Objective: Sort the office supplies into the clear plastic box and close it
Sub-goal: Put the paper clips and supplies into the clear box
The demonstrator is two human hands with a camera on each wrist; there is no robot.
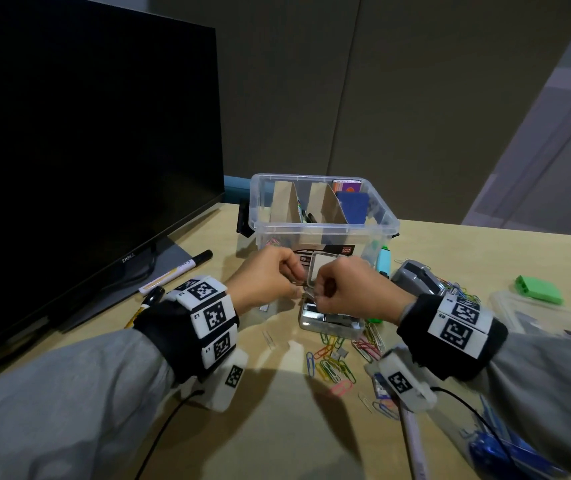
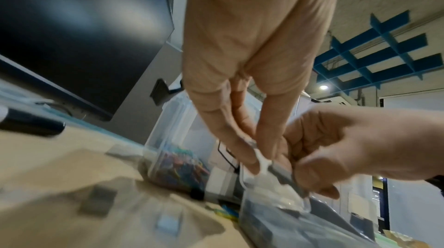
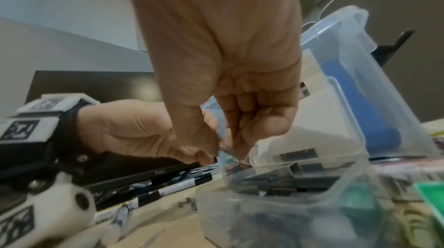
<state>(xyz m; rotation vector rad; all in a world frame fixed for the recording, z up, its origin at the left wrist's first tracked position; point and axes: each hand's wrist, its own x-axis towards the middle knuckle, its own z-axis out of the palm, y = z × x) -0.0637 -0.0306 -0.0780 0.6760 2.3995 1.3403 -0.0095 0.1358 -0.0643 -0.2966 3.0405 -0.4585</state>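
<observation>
A dark monitor (image 1: 86, 150) stands left of the clear plastic box (image 1: 323, 216), which sits open on the wooden desk (image 1: 277, 427) with cardboard dividers upright inside and pens, a blue item and coloured clips already filed. Just in front of the box, both hands meet over a small clear case (image 1: 329, 322) packed with dark metal pieces, its hinged lid (image 1: 323, 268) raised. The left hand (image 1: 265, 277) pinches thumb to fingertips on a thin strip, seemingly staples, at the case's mouth; the right hand (image 1: 348, 289) is curled tight, pinching that strip or the lid edge, which of the two cannot be told. Loose paper clips (image 1: 332, 362) lie scattered in front of the case, well short of the box; markers (image 1: 176, 271) lie to its left. To finish this step cleanly, the strip probably wants lowering flat among the others so the lid can shut without catching, before the case goes into the box.
</observation>
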